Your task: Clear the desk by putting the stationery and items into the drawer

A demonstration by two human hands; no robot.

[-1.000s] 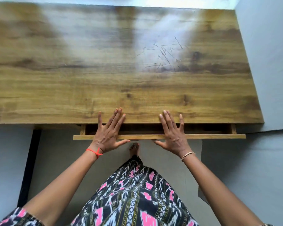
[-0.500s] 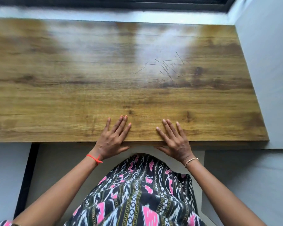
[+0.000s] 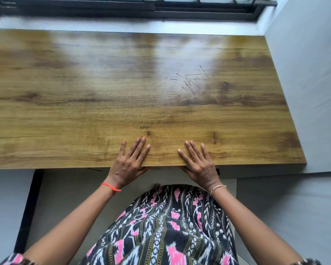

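The wooden desk [image 3: 103, 104] fills the middle of the view and nothing lies on its top. Its drawer is pushed in under the front edge and cannot be seen. My left hand [image 3: 129, 163] lies flat on the front edge with fingers spread, its thumb tucked under the edge. A little to the right, my right hand [image 3: 200, 165] rests the same way, fingers apart. Neither hand holds anything. No stationery is in view.
A dark window frame [image 3: 141, 6] runs along the back above a pale sill. A pale wall [image 3: 313, 92] stands close to the desk's right side. A black desk leg [image 3: 28, 211] drops at the lower left. My patterned clothing [image 3: 161, 226] is below.
The drawer was open a second ago with both hands on its front; it is now pushed in and hidden. The hands now rest on the desk edge, and the view has tilted up.
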